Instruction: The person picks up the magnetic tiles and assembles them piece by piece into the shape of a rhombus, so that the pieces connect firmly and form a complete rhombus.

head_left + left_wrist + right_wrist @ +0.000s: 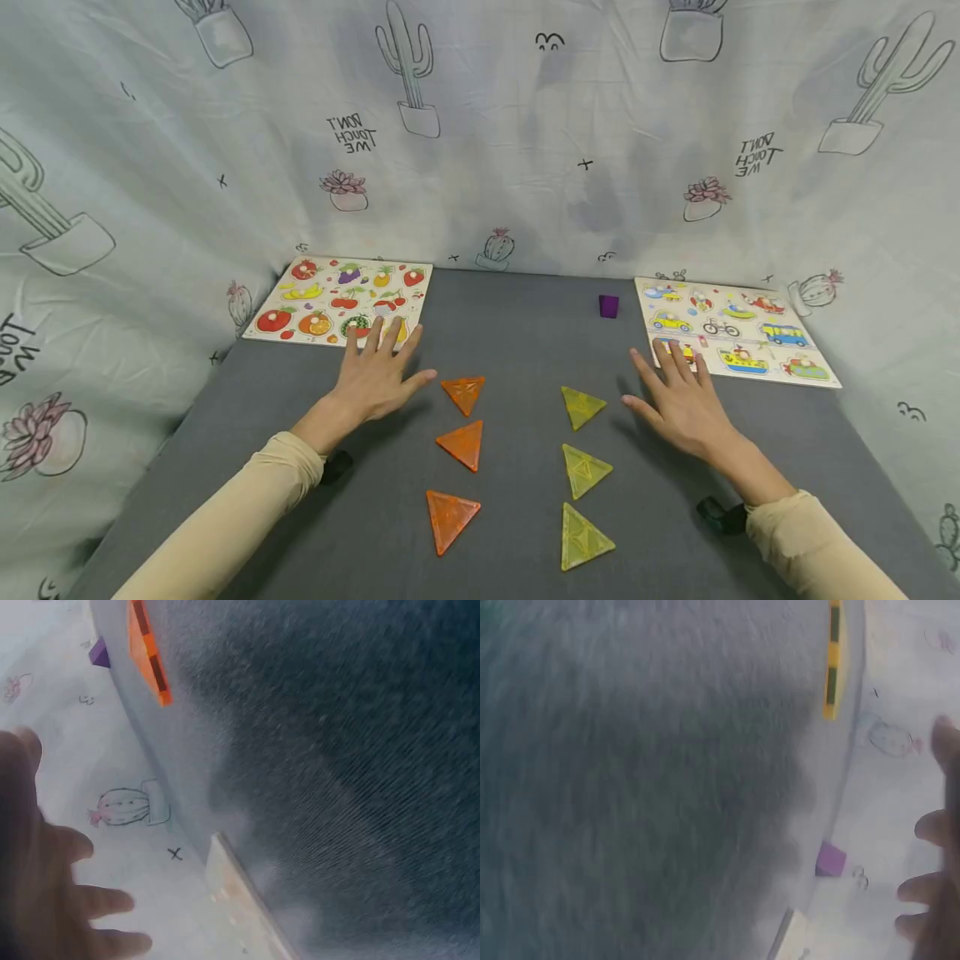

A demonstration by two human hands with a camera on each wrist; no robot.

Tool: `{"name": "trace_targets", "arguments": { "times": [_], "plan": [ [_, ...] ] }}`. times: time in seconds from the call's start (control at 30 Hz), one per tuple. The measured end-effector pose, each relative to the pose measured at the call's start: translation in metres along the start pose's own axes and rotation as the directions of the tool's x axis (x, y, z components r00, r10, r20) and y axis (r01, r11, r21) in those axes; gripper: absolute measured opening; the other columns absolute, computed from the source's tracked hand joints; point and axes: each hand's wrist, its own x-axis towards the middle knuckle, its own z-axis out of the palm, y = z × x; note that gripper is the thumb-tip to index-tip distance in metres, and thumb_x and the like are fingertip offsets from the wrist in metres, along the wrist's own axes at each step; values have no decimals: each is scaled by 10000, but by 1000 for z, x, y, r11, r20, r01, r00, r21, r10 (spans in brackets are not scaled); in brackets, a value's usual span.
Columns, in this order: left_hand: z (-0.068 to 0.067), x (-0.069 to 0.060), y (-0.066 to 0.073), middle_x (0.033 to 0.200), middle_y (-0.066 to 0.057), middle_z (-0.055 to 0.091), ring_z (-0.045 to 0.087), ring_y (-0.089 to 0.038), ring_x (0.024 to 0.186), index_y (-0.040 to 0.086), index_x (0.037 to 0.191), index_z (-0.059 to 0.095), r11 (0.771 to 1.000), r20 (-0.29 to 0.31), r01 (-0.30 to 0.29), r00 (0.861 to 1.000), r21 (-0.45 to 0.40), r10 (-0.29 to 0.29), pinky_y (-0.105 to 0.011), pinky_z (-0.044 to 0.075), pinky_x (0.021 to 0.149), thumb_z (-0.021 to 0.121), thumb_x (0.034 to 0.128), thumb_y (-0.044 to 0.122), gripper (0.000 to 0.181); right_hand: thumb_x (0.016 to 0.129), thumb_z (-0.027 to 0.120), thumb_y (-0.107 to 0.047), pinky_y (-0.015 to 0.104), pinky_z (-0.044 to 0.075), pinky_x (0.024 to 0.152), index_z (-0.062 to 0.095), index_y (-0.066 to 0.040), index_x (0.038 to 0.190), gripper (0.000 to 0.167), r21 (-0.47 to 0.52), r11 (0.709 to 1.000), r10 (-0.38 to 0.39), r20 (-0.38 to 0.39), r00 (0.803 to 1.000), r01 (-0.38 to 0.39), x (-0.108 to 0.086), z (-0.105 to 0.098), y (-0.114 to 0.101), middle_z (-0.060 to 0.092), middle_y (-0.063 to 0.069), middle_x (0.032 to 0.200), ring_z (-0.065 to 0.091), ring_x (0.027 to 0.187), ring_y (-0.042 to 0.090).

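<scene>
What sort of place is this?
Probably a small indoor play or filming booth: cactus-print fabric lines the back and sides of a gray table set with a fruit picture board and orange triangles.

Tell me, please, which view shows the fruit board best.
The head view, where the fruit board shows its pictures clearly, slightly covered by the left hand. The left wrist view catches only a slanted part; the right wrist, none.

Reversed "DON'T TOUCH" lettering (351, 133), repeated, on cactus-print cloth (502, 158).
</scene>
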Motion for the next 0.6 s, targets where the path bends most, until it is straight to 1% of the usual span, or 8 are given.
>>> {"name": "trace_targets", "arguments": {
  "times": [0.07, 0.1, 0.17, 0.23, 0.3, 0.37, 0.47, 0.6],
  "plan": [
    [1, 2, 2, 1495, -191, 446, 380, -410, 1405, 131, 1496, 408, 1000, -61, -25, 998, -9, 24, -633, 267, 1127, 442, 983, 568, 674, 935, 629, -377, 657, 244, 1113, 502, -75, 1423, 588, 0, 995, -97, -98, 990, 98, 5, 4, -7, 401, 259, 1501, 306, 1430, 450],
    [2, 3, 4, 1386, -187, 552, 491, -392, 1307, 99, 1425, 501, 999, -97, -40, 995, -11, 39, -602, 356, 1075, 493, 983, 514, 606, 901, 680, -306, 634, 312, 1084, 575, -55, 1348, 523, -5, 987, -161, -144, 976, 162, 9, 6, -11, 476, 254, 1442, 386, 1381, 444],
    [4, 7, 7, 1149, -153, 673, 628, -337, 1064, 58, 1261, 628, 996, -158, -80, 985, -27, 75, -513, 491, 921, 581, 971, 392, 445, 826, 749, -181, 592, 425, 1001, 669, -33, 1203, 413, -19, 956, -290, -220, 931, 293, 16, 11, -22, 588, 236, 1315, 511, 1264, 425],
    [7, 11, 12, 1005, -120, 692, 653, -282, 894, 44, 1139, 679, 988, -187, -140, 974, -58, 127, -444, 534, 791, 639, 946, 288, 313, 781, 777, -115, 551, 488, 939, 704, -36, 1121, 357, -19, 909, -407, -248, 879, 416, 24, 15, -37, 635, 211, 1243, 577, 1182, 393],
    [10, 15, 17, 962, -91, 687, 651, -240, 834, 52, 1086, 696, 975, -179, -204, 966, -85, 186, -395, 542, 720, 667, 928, 239, 247, 782, 777, -107, 514, 509, 920, 709, -59, 1112, 340, -10, 859, -500, -233, 834, 512, 30, 18, -55, 645, 183, 1234, 596, 1161, 357],
    [13, 18, 23, 1002, -86, 678, 648, -231, 860, 61, 1096, 700, 952, -148, -283, 953, -115, 265, -373, 544, 729, 675, 925, 227, 239, 812, 769, -143, 486, 516, 930, 708, -89, 1122, 321, -2, 811, -574, -198, 794, 585, 35, 20, -75, 645, 157, 1246, 594, 1177, 328],
    [17, 20, 33, 1136, -92, 649, 625, -259, 989, 102, 1146, 694, 911, -99, -394, 918, -121, 384, -410, 530, 823, 657, 942, 251, 256, 856, 744, -190, 442, 516, 956, 692, -133, 1167, 320, -10, 740, -669, -117, 734, 673, 41, 22, -103, 626, 112, 1294, 572, 1220, 285],
    [21, 22, 42, 1259, -121, 605, 585, -309, 1116, 116, 1176, 684, 858, -75, -505, 863, -99, 499, -474, 514, 873, 644, 950, 219, 251, 922, 677, -228, 404, 506, 981, 635, -180, 1284, 367, -8, 674, -739, 4, 674, 739, 45, 24, -131, 574, 47, 1391, 536, 1285, 238]
  ]
}}
